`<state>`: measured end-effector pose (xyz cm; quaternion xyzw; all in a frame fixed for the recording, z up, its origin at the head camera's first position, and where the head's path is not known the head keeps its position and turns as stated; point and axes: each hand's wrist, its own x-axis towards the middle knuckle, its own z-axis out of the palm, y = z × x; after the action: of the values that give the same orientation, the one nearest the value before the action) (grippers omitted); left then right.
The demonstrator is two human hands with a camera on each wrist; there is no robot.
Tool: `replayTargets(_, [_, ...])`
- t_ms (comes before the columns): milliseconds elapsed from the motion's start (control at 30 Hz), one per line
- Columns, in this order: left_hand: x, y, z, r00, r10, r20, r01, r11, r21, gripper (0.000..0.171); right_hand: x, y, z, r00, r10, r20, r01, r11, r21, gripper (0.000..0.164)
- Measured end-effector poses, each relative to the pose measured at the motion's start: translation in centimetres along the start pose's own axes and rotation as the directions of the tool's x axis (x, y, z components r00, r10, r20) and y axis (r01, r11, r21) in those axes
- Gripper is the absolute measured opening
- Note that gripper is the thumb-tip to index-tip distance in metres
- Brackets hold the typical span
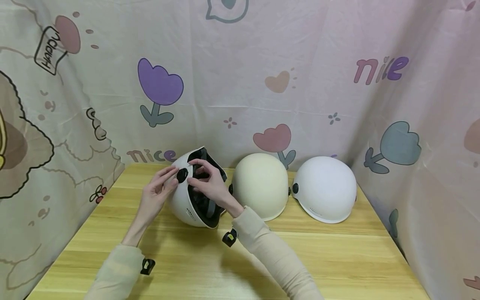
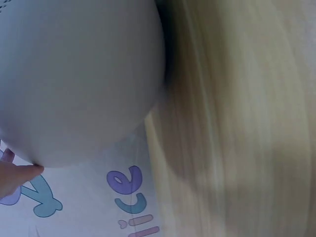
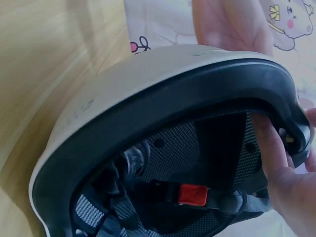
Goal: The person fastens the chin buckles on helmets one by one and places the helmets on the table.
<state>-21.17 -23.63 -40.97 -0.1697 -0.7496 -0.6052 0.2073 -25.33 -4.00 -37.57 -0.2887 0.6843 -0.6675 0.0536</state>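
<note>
A white helmet (image 1: 179, 207) lies tipped on its side at the table's left, its black lining (image 3: 177, 138) facing right. My left hand (image 1: 157, 191) is at the outer shell, thumb and fingers about a round black knob (image 1: 182, 175). In the left wrist view, a fingertip (image 2: 32, 170) touches the pale shell. At the helmet's opening, my right hand (image 1: 213, 185) pinches the rim beside the knob, one finger inside and others outside. Inside hang dark straps with a red buckle piece (image 3: 192, 194).
A cream helmet (image 1: 259, 187) stands just right of the held one, and another white helmet (image 1: 325, 189) stands beyond it. All are on a wooden table (image 1: 195, 266). A printed cloth (image 1: 225, 83) hangs behind and at both sides.
</note>
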Motion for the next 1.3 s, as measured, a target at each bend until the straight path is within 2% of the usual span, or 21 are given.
replayTargets(167, [0.1, 0.4, 0.0, 1.000, -0.015, -0.005, 0.015, 0.999, 0.045, 0.039, -0.1, 0.2, 0.2, 0.999, -0.035, -0.003, 0.035, 0.999, -0.008, 0.043])
replayTargets(400, [0.3, 1.1, -0.2, 0.997, -0.077, -0.011, 0.078, 0.988, 0.135, 0.045, -0.3, 0.4, 0.2, 0.997, -0.073, -0.001, 0.073, 0.997, 0.011, 0.044])
replayTargets(600, [0.7, 1.5, -0.2, 0.997, -0.071, -0.013, 0.072, 0.984, 0.161, 0.047, -0.7, 0.6, -0.5, 0.995, -0.084, 0.056, 0.079, 0.994, 0.079, 0.049])
replayTargets(733, [1.0, 1.6, -0.2, 0.998, -0.065, -0.022, 0.068, 0.984, 0.162, 0.047, -0.9, 0.7, -1.0, 0.992, -0.087, 0.087, 0.071, 0.982, 0.175, 0.051])
replayTargets(867, [1.1, 1.7, -0.4, 0.996, -0.077, -0.038, 0.083, 0.982, 0.168, 0.048, -1.0, 0.7, -1.5, 0.990, -0.100, 0.104, 0.059, 0.938, 0.341, 0.054])
replayTargets(1033, [1.1, 1.9, -0.6, 0.996, -0.078, -0.051, 0.087, 0.979, 0.183, 0.049, -1.0, 1.4, -2.0, 0.987, -0.112, 0.113, 0.038, 0.854, 0.519, 0.056])
replayTargets(1133, [1.1, 2.0, -0.7, 0.995, -0.078, -0.055, 0.087, 0.980, 0.179, 0.048, -1.1, 1.9, -2.3, 0.988, -0.113, 0.110, 0.028, 0.811, 0.585, 0.056])
replayTargets(1200, [1.1, 2.2, -0.8, 0.995, -0.088, -0.057, 0.097, 0.979, 0.180, 0.049, -1.2, 2.2, -2.5, 0.988, -0.105, 0.110, 0.016, 0.793, 0.609, 0.054])
replayTargets(1300, [1.2, 2.5, -0.6, 0.993, -0.101, -0.055, 0.111, 0.972, 0.209, 0.051, -1.3, 2.1, -3.0, 0.986, -0.093, 0.136, -0.011, 0.786, 0.619, 0.051])
